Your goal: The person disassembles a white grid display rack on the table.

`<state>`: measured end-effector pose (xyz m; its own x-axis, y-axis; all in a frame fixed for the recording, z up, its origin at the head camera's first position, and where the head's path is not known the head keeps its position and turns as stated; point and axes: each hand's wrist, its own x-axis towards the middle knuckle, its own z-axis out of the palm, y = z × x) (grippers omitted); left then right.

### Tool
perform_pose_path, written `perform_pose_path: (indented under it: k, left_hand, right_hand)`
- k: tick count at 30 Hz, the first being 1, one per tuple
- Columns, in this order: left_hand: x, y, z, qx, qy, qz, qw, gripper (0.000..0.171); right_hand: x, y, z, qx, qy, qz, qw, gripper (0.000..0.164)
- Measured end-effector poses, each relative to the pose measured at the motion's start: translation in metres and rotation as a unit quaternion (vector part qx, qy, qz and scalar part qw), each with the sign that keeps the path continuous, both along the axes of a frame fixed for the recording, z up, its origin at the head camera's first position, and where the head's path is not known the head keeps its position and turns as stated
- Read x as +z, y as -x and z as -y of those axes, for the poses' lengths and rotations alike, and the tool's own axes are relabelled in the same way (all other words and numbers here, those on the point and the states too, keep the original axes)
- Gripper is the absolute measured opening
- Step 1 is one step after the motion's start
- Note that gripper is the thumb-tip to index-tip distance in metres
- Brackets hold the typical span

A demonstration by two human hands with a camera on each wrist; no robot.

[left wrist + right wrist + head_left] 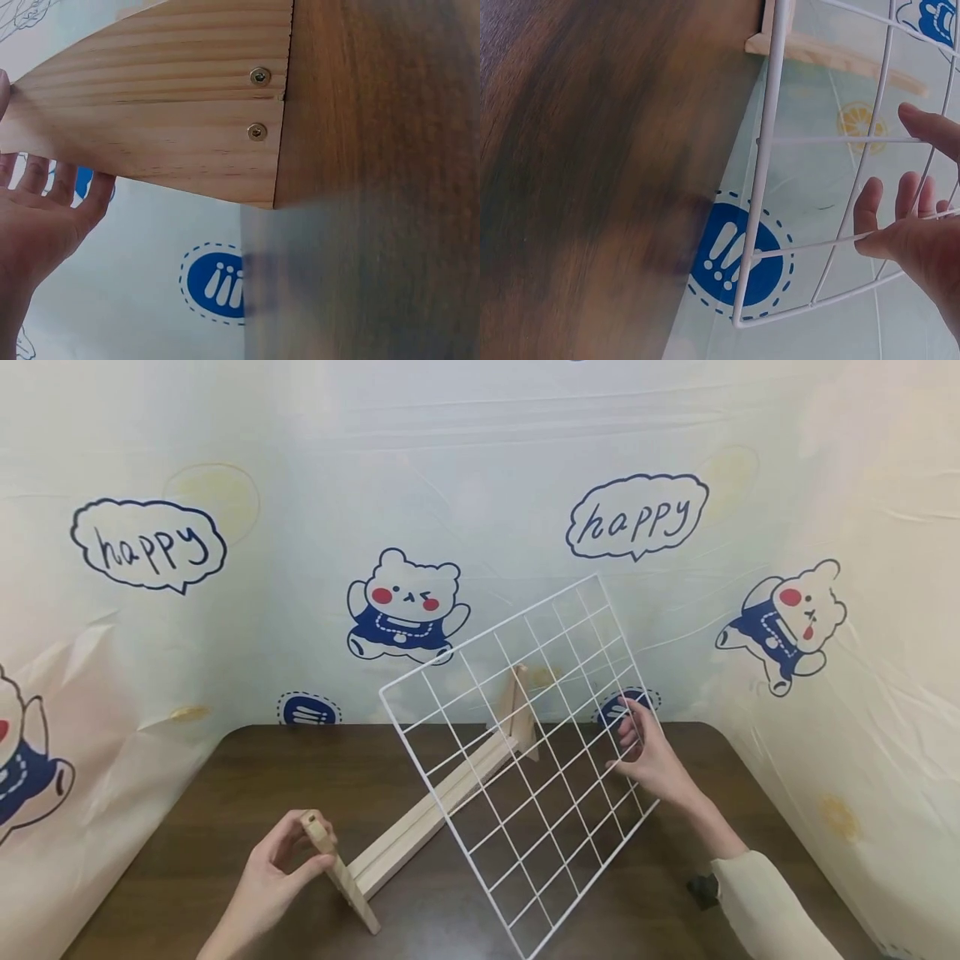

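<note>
My left hand (272,870) pinches the upper part of the near wooden end piece (347,883), thumb on one side and fingers on the other. In the left wrist view, this end panel (165,105) is pale, tapered and fastened with two bolts near its base. A long wooden bar (420,835) joins it to a matching far end piece (517,710), all standing on the table. My right hand (654,764) holds a white wire grid panel (448,815) near its right edge, fingers among the wires (754,202). The grid is tilted and overlaps the bar in the head view.
The dark brown wooden table (247,777) has rounded back corners. A pale curtain (510,460) printed with bears and the word "happy" hangs behind it and at both sides. A small dark object (702,891) shows beside the right sleeve (772,902).
</note>
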<state>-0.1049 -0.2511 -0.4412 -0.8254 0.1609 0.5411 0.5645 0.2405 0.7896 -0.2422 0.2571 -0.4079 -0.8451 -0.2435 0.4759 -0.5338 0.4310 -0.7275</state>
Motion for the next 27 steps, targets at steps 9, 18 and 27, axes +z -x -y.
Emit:
perform_pose_path:
  k: [9, 18, 27]
  left_hand:
    - [0.002, -0.014, 0.0, 0.054, 0.033, 0.014, 0.9979, 0.041]
    - [0.003, -0.027, 0.002, 0.028, -0.016, -0.01, 0.9994, 0.043]
    - [0.0, -0.036, 0.003, 0.051, -0.008, -0.028, 0.9983, 0.046]
  right_hand:
    - [-0.003, 0.007, -0.006, 0.051, -0.024, 0.021, 0.998, 0.101]
    - [-0.01, 0.012, -0.011, 0.085, -0.085, 0.017, 0.993, 0.1]
    - [-0.015, 0.022, -0.016, 0.128, -0.141, 0.026, 0.981, 0.099]
